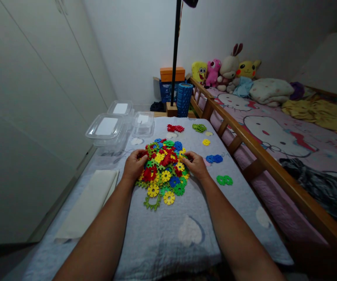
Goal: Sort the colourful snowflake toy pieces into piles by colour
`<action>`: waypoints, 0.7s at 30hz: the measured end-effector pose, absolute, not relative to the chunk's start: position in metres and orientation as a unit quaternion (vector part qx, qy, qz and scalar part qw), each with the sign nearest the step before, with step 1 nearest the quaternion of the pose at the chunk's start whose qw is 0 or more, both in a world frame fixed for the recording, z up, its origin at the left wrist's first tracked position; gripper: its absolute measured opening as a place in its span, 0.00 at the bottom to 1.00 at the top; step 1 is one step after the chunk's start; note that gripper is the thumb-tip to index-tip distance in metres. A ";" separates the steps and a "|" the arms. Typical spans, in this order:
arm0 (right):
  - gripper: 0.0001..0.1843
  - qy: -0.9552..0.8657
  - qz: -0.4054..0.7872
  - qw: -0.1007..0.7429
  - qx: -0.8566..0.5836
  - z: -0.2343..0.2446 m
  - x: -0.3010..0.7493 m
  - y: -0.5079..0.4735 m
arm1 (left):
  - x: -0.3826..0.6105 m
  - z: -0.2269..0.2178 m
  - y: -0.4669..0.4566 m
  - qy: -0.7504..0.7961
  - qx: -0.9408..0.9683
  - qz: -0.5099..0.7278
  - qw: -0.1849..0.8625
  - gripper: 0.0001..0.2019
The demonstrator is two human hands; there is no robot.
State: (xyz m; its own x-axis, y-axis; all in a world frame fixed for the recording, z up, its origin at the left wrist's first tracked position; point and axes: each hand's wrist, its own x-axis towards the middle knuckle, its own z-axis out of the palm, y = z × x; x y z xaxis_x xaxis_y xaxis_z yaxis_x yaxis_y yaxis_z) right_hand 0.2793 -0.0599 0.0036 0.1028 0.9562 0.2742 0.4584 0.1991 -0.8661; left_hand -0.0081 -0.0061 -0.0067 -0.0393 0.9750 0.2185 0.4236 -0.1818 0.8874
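Note:
A heaped pile of notched plastic building discs and frame-shaped pieces [165, 176] in red, yellow, blue, green and olive lies mid-table. My left hand [134, 165] is at the pile's left edge, thumb and fingers closed around a red plastic piece, mostly hidden by the fingers. On the opposite side, my right hand [196, 164] pinches a yellow plastic piece [182, 157] at the pile's edge. Right of the pile lie small groups: red pieces [175, 128], olive pieces [199, 127], one yellow disc [206, 142], blue discs [214, 159] and green discs [224, 180].
Three clear lidded containers [105, 130] with white labels stand at the back left. A folded off-white cloth [89, 203] lies on the left. Behind the table are a black pole [175, 54] and a blue foam roller [184, 99]. A wooden bed rail [238, 136] borders the right side.

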 end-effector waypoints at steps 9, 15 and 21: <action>0.12 -0.622 0.312 0.449 -0.560 0.018 0.281 -0.067 | -0.008 -0.008 -0.005 0.565 0.624 0.448 0.301 0.17; 0.08 -0.678 0.287 0.387 -0.555 0.035 0.281 -0.072 | -0.008 -0.009 -0.004 0.563 0.621 0.453 0.303 0.17; 0.05 -0.700 0.297 0.341 -0.552 0.039 0.282 -0.092 | -0.008 -0.010 -0.003 0.562 0.617 0.455 0.311 0.17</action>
